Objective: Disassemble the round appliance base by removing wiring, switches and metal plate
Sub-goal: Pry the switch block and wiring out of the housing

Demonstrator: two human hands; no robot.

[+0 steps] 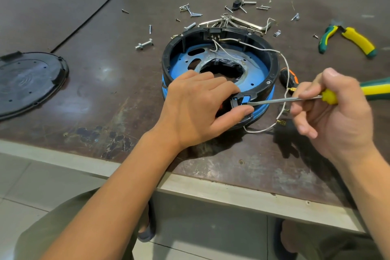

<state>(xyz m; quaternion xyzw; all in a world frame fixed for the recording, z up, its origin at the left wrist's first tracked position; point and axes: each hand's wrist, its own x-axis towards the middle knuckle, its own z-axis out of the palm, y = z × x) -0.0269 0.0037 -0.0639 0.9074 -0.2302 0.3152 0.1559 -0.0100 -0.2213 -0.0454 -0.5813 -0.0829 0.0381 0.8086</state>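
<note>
A: Where is the base, and how is it held?
B: The round appliance base [273,65] is set open side up on the desk [105,74], near the front edge. Its near rim is gripped by the left hand [196,107], fingers draped inside and thumb pressed on the outer wall beside the switch [234,103]. A screwdriver [282,101] is pinched in the right hand [333,112], tip set at the switch housing.
A: Step in hand?
B: The switch is probably being pried out. Light leverage at the clip is advised, with the thumb clear of the blade. The white wiring [285,63] trailing over the rim should not be snagged.
A: Surroundings?
B: The dark desk top is worn. Loose screws [191,12] and pliers [350,40] are scattered behind, and a black cover [27,82] is laid to the left. A tiled floor [31,177] is seen below.
</note>
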